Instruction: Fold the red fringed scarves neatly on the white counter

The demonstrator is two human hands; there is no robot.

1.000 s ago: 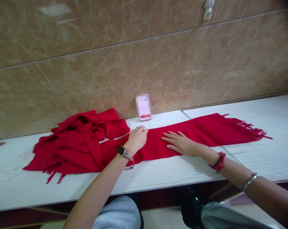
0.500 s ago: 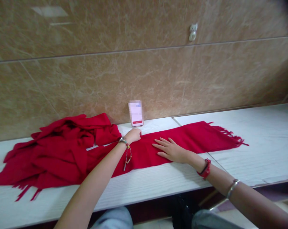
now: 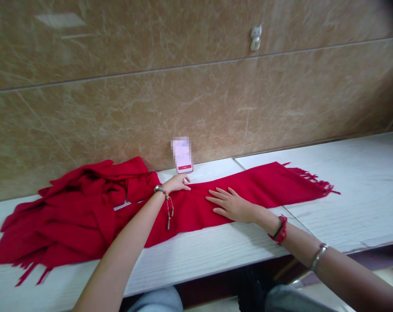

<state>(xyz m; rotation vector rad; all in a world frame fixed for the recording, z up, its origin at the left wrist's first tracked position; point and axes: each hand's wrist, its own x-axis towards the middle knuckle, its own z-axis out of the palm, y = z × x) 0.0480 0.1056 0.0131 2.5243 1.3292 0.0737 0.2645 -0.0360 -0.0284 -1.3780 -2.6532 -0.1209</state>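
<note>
A long red scarf (image 3: 255, 186) lies stretched along the white tabletop, its fringed end to the right. My right hand (image 3: 230, 206) rests flat on the middle of it, fingers spread. At the scarf's far edge is my left hand (image 3: 177, 183), with thumb and forefinger apart and the other fingers partly hidden. The left forearm crosses over the scarf. Left of that arm, the rest of the red fabric (image 3: 73, 216) sits in a loose, crumpled heap, with some fringe hanging at its near side.
A phone (image 3: 182, 156) with a lit screen leans upright against the brown marbled wall (image 3: 125, 112), just beyond my left hand. A small white cat-shaped figure (image 3: 256, 38) is on the wall. The white tabletop (image 3: 352, 182) has seams and a near edge above my legs.
My left hand has loosened from a closed grip at the scarf's far edge, its forefinger and thumb now apart. My right hand stays flat on the scarf. The view has shifted slightly.
</note>
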